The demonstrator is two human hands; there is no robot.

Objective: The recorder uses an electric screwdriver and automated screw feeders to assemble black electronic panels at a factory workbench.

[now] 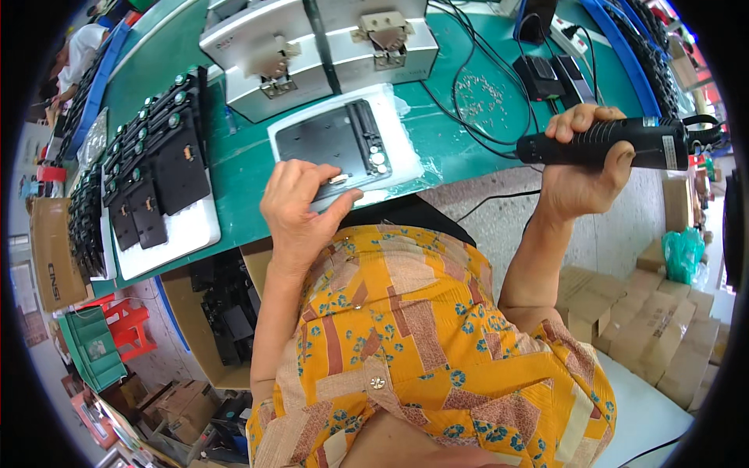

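A yellow patterned shirt is filling the lower middle of the frame. At right, the right hand is wrapping around one black cylindrical tool, which is pointing left. Left of centre, the left hand is holding thumb and forefinger near one black panel's lower edge; whether they are pinching a small part, I cannot tell. The panel is lying on one white pad near the green tabletop's front edge, with green showing on both sides. Two silver fixtures are standing beyond, at top centre.
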